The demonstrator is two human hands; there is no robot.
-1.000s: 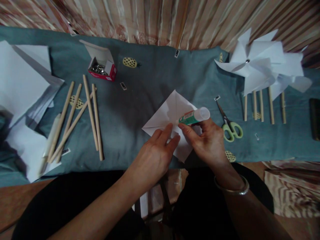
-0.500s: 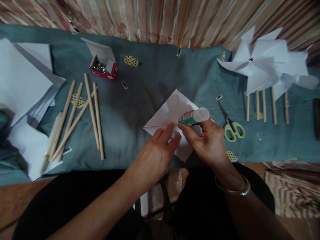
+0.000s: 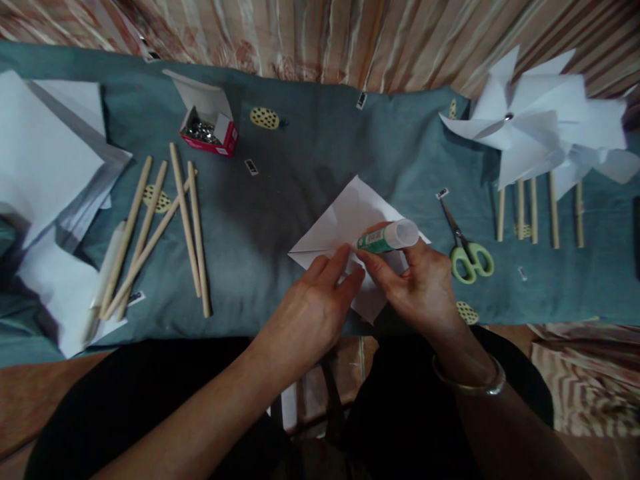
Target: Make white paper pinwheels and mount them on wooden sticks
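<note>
Right hand [image 3: 425, 283] fingers closed round glue stick [image 3: 387, 237], tip unmoved at centre of paper square [image 3: 350, 227]; left hand [image 3: 313, 310] fingers flat, pinning sheet; scissors [image 3: 467, 250] at 3 o'clock.

You see a white paper [image 3: 345, 217] on a grey-blue cloth [image 3: 300, 167] printed with yellow black-dotted pineapples. Your glue stick [image 3: 387, 237] has a green label and translucent cap. The scissors [image 3: 467, 253] have light green handles. The box [image 3: 213, 130] is red, the sticks [image 3: 185, 220] pale tan, the pinwheels [image 3: 530, 127] white.
</note>
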